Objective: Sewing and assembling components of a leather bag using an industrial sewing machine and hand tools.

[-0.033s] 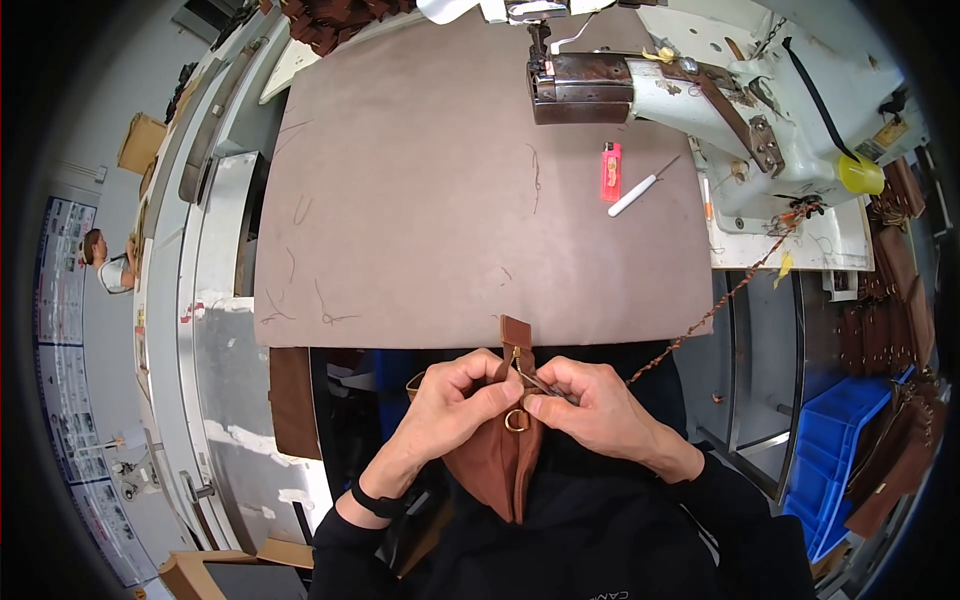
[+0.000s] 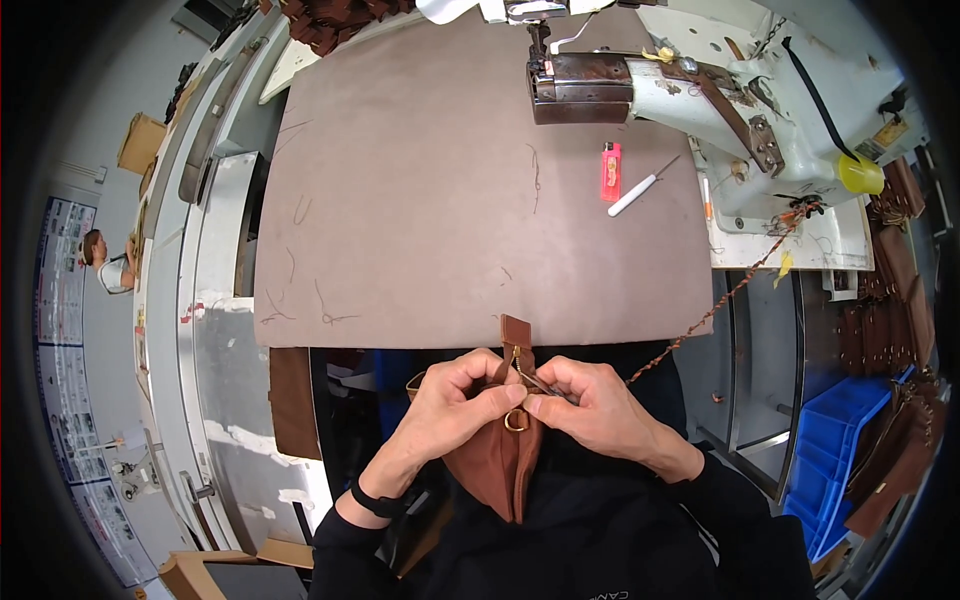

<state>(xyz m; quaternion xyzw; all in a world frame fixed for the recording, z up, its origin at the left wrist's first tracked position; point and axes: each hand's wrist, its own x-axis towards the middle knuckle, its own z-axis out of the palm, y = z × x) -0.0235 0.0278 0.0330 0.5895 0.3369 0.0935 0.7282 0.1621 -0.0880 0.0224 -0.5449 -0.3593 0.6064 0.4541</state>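
A brown leather bag [image 2: 490,468] hangs at the near edge of the table, against my dark top. At its upper end a leather tab [image 2: 516,331] rests over the table edge, with a gold-coloured zipper just below it. A gold metal ring [image 2: 517,421] sits on the bag under my fingertips. My left hand [image 2: 462,400] is closed, thumb and forefinger pinching the bag beside the zipper. Opposite it, my right hand [image 2: 595,412] is closed on the bag too, fingertips almost meeting the left's. A thin dark item shows between the right fingers; its kind is unclear.
Loose threads, a pink lighter [image 2: 611,172] and a white-handled awl [image 2: 643,187] lie on the table mat [image 2: 420,200]. Beyond stands a sewing machine [image 2: 590,88]. A twisted brown cord [image 2: 728,297] hangs at right, above a blue crate [image 2: 835,460]. A person [image 2: 112,262] is far left.
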